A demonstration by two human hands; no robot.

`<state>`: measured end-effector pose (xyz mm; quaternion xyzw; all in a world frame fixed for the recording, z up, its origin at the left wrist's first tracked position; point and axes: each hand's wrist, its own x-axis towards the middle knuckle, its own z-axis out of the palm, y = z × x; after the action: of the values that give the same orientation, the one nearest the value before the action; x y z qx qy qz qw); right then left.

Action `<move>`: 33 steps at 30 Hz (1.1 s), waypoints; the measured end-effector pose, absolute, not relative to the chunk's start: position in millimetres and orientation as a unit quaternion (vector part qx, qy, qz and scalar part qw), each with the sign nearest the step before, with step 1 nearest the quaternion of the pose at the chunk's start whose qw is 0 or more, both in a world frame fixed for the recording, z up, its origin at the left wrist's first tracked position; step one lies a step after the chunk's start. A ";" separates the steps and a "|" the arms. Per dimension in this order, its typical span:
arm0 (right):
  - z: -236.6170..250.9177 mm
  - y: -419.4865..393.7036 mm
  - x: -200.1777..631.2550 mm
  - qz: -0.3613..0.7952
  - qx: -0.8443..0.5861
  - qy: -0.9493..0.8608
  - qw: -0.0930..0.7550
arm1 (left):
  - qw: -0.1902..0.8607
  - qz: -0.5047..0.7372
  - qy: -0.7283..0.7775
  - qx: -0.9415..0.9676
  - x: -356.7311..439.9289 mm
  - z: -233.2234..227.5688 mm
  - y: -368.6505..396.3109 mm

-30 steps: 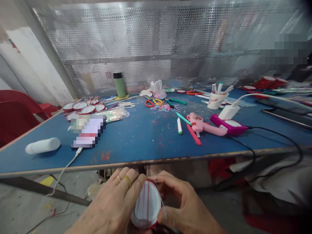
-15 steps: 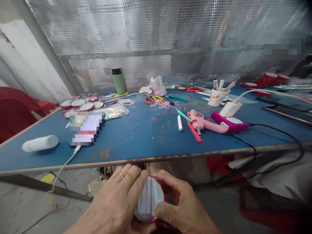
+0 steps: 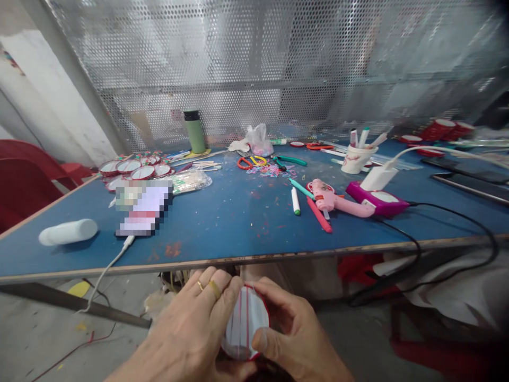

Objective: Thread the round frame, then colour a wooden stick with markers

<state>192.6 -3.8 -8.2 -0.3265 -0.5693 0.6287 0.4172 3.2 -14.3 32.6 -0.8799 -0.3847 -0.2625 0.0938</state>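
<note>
Holding red-rimmed disc (image 3: 245, 329), both hands' grip

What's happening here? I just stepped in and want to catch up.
A person holds a small round white disc with a red rim in both bare hands, below the near edge of a blue table. The left hand covers its left side; the right hand pinches its right edge, thumb on its face. Thin red threads cross the disc. A pink glue gun, markers and similar discs lie on the table.
</note>
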 end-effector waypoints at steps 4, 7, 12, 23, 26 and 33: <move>-8.1 -2.2 190.1 0.641 -0.317 -0.557 0.422 | 0.071 -0.248 -0.395 -0.882 2.1 28.1 -15.0; -8.7 -0.6 187.4 0.656 -0.315 -0.537 0.426 | 0.064 -0.241 -0.410 -0.878 2.3 25.0 -15.1; -14.7 -0.9 183.8 0.670 -0.338 -0.502 0.431 | 0.076 -0.255 -0.418 -0.868 3.9 20.9 -13.7; -6.4 -10.5 180.4 0.697 -0.366 -0.443 0.429 | 0.157 -0.309 -0.405 -0.846 4.8 25.5 -10.4; -6.1 -14.5 178.5 0.698 -0.372 -0.443 0.421 | 0.148 -0.313 -0.405 -0.846 2.4 25.7 -8.1; -3.7 -22.6 176.4 0.675 -0.377 -0.429 0.466 | 0.140 -0.313 -0.416 -0.842 -4.0 26.7 -6.8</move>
<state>176.4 -22.6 -3.7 -0.3774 -0.4294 0.6751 0.4663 -4.0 -6.8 26.7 -0.8423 -0.4157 -0.3133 0.1401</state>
